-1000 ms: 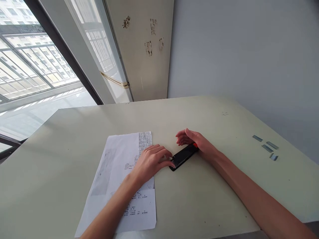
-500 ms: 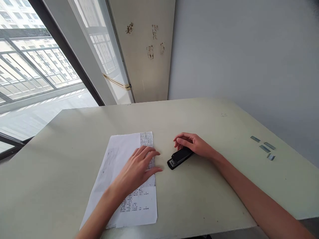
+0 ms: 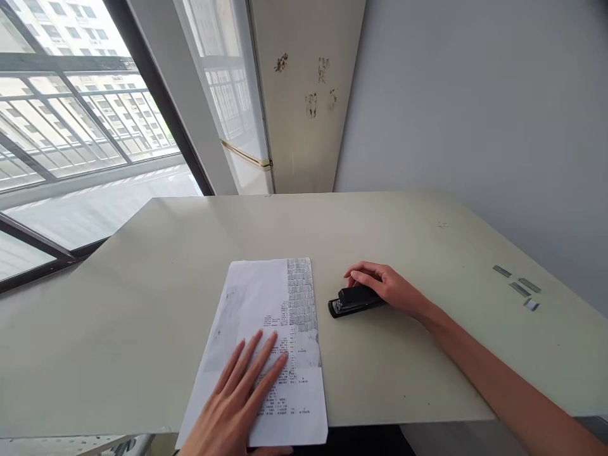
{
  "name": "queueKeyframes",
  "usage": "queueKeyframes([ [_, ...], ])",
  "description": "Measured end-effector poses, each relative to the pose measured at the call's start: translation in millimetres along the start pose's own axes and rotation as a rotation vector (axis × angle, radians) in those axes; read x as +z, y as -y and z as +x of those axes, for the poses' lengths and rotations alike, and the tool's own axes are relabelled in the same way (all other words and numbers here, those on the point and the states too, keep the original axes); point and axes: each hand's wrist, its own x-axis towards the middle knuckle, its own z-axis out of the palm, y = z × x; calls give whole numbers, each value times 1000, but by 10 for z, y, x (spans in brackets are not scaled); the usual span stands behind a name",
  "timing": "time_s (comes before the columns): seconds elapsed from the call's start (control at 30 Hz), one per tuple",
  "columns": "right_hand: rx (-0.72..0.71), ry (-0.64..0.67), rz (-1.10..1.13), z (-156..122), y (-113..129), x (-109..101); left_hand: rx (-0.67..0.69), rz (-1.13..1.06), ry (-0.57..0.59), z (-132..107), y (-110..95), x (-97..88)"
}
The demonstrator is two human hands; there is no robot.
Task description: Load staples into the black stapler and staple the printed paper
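Both hands were apart from each other: the left hand (image 3: 232,399), at the lower centre-left of the frame, lay palm down with its fingers spread, while the right hand (image 3: 387,285), right of centre, curled loosely over the rear of a black stapler (image 3: 351,303). How firmly the right hand gripped could not be told, as its far fingers and the stapler's back end were partly hidden. The stapler lay just right of the frame's centre, its front end pointing left, its base on the pale table (image 3: 142,316).

Just beside it to the left, a narrow strip of bare tabletop between, was a white printed paper (image 3: 256,291), reaching from mid-frame down to the table's near edge at the bottom. Dense print ran along its upper right side, with grey smudging at its upper left; the left hand covered much of its lower left part.

Well apart, toward the right edge of the frame, four small grey strips (image 3: 519,289) lay in a loose group on the table.

Beyond the table, a tall cream cabinet (image 3: 304,145) with brown patches stood at top centre, a plain wall (image 3: 475,95) filled the upper right, and a window (image 3: 85,114) showed railings and buildings at upper left.
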Motion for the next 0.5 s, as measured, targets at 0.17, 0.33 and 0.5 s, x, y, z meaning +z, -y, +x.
queueKeyframes([
  [0.17, -1, -64, -62, -128, 33, 80, 67, -85, -37, -7, -26, 72],
  [0.33, -26, -76, -57, -116, 40, 130, 43, -72, -98, 106, -133, 153],
  [0.5, -54, -55, -80, -83, 75, 103, 32, -84, -83, 204, -291, 172],
])
